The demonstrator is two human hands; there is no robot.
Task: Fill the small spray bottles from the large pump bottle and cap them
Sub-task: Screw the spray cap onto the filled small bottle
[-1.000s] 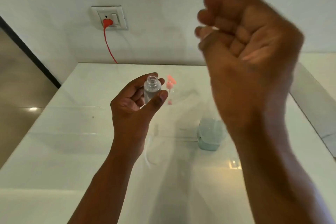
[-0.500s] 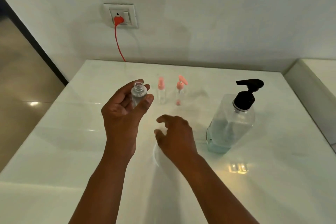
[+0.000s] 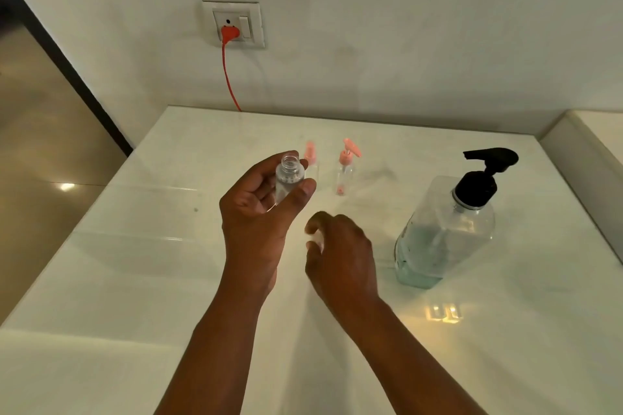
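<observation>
While both bare forearms reach in from the near edge over the glossy white worktop (image 3: 135,280), the right hand (image 3: 340,253) hovers low above its surface, back upward, fingers (image 3: 315,224) loosely curled and blurred; whether they hold anything cannot be told. Just left of it and a little farther, the left hand (image 3: 259,209) is raised with the palm turned inward, its fingers and thumb wrapped round a small clear uncapped plastic bottle (image 3: 289,178), held upright with the threaded neck open at the top and clear liquid inside. To the right, well apart from both hands, stands the large square clear pump bottle with a black pump head (image 3: 445,229), partly filled with pale bluish liquid; no label or writing can be read on it. Behind the left hand stand two small clear bottles with pink tops: one with a pink sprayer (image 3: 310,158), partly hidden by the held bottle, and one with a pink pump nozzle (image 3: 347,168) beside it. Farthest off, on the white wall, a white socket plate (image 3: 251,23) carries an orange plug and cord (image 3: 230,44) hanging down behind the worktop.
</observation>
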